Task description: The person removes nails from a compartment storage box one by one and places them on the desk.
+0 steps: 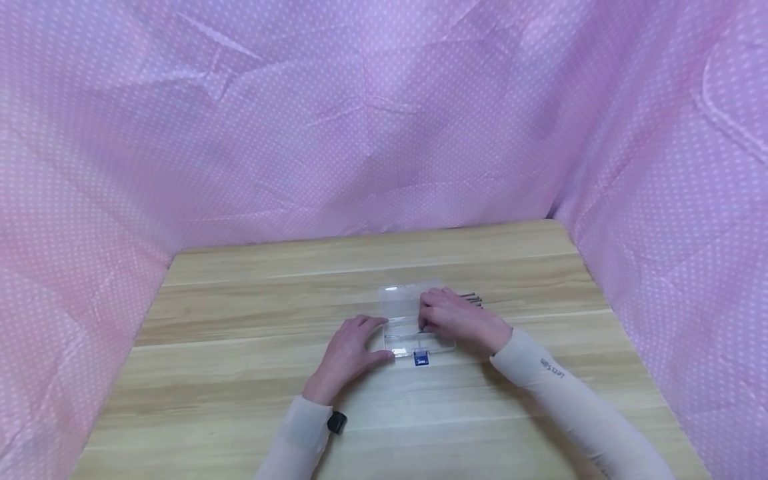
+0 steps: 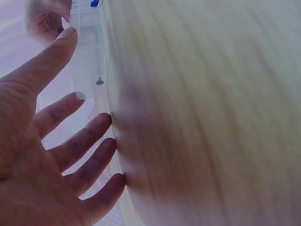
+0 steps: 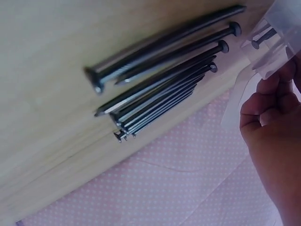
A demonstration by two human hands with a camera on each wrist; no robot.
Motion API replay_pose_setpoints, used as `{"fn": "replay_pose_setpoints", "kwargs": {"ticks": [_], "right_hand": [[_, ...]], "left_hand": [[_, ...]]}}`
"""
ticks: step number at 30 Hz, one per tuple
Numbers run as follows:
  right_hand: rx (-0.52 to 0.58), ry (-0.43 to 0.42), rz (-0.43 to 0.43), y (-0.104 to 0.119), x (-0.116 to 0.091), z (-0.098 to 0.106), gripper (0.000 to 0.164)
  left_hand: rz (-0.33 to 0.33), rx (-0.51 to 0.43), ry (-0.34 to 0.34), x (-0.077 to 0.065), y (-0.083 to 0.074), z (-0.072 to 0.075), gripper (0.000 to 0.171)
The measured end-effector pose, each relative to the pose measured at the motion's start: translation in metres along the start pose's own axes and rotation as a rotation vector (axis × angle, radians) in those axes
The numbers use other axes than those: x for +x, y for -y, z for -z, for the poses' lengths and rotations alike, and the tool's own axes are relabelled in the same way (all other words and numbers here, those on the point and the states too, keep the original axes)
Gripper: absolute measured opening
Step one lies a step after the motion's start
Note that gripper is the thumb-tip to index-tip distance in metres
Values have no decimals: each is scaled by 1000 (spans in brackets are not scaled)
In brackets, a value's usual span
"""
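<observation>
A clear plastic box (image 1: 399, 343) lies on the table with its transparent lid (image 1: 399, 303) folded back. At its left end is my left hand (image 1: 351, 350), thumb and index fingertip touching the box and the other fingers spread loosely. My right hand (image 1: 450, 315) reaches over the box with curled fingers, which pinch at a dark nail (image 3: 265, 37) seen through the plastic; the fingertips are partly hidden. Another nail (image 2: 99, 81) shows its head inside the box's left end. Several loose nails (image 3: 164, 80) lie side by side to the right of the box.
A blue label (image 1: 421, 359) hangs at the box's front edge. The wooden table (image 1: 240, 373) extends around the box, with pink dotted cloth (image 1: 300, 133) behind it and on both sides. A black band (image 1: 337, 422) is on the left wrist.
</observation>
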State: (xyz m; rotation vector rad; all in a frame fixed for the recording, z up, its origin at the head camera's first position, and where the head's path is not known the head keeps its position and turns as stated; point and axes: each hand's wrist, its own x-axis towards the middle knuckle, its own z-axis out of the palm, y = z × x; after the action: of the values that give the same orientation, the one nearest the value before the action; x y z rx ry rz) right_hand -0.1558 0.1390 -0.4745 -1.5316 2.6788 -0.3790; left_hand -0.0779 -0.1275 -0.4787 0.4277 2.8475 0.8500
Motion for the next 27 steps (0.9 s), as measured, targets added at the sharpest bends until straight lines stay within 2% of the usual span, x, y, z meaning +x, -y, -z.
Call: {"fn": "replay_pose_setpoints", "kwargs": {"ticks": [4, 9, 16, 21, 27], "right_hand": [[-18, -4, 10, 2, -2, 1, 4], [-103, 5, 17, 5, -3, 1, 3], [-188, 1, 12, 9, -6, 2, 12], [-128, -51, 11, 9, -8, 3, 8], [-62, -50, 6, 6, -9, 6, 21]], "left_hand": [[-4, 7, -4, 0, 1, 0, 69], [3, 2, 0, 0, 0, 0, 69], [8, -3, 2, 0, 0, 0, 68], [4, -1, 3, -1, 0, 0, 69], [3, 2, 6, -1, 0, 0, 69]]}}
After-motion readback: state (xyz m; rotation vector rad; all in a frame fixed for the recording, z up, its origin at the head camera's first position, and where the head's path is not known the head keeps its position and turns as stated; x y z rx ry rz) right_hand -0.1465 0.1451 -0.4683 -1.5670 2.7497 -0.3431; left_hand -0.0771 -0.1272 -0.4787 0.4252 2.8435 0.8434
